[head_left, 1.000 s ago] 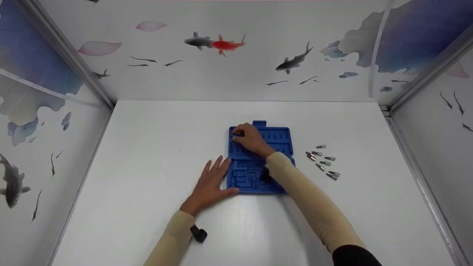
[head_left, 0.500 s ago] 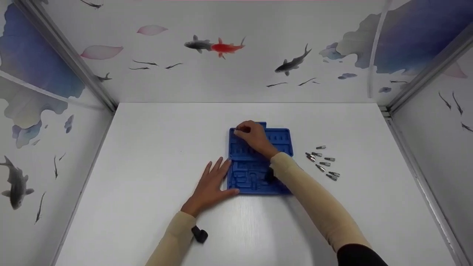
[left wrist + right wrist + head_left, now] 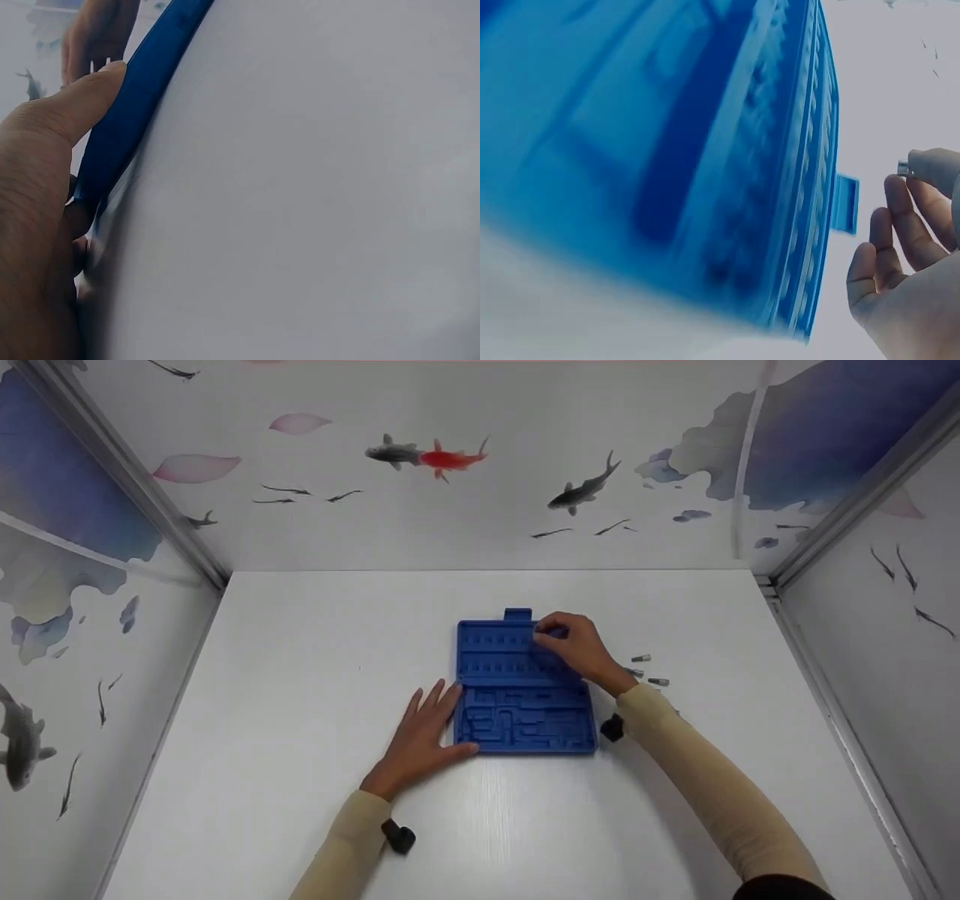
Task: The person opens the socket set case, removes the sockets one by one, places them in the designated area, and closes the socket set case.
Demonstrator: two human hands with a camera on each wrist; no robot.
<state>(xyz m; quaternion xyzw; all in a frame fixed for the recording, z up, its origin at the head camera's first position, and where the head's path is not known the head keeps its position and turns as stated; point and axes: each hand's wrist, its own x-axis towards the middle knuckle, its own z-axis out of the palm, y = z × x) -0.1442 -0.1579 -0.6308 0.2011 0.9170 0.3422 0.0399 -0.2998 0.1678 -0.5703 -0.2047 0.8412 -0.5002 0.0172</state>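
An unfolded blue plastic bit case (image 3: 525,746) lies on the white table, with rows of small slots in its far half and moulded recesses in its near half. My left hand (image 3: 420,739) rests at the case's left side, fingers extended; its thumb (image 3: 101,94) lies on the near left corner. Over the far right part of the case is my right hand (image 3: 581,645). Between its thumb and index finger it pinches a small silver metal bit (image 3: 904,169), mostly covered by the fingertips. The other right fingers are loosely bent.
Several loose metal bits (image 3: 658,682) lie on the table to the right of the case, partly hidden by the right forearm. A latch tab (image 3: 517,615) sticks out from the case's far edge. Printed walls (image 3: 450,510) enclose the table at the back and both sides.
My right hand has moved right, from the far left corner of the case to its far right part, uncovering the left slots. The left hand has stayed on the case's edge.
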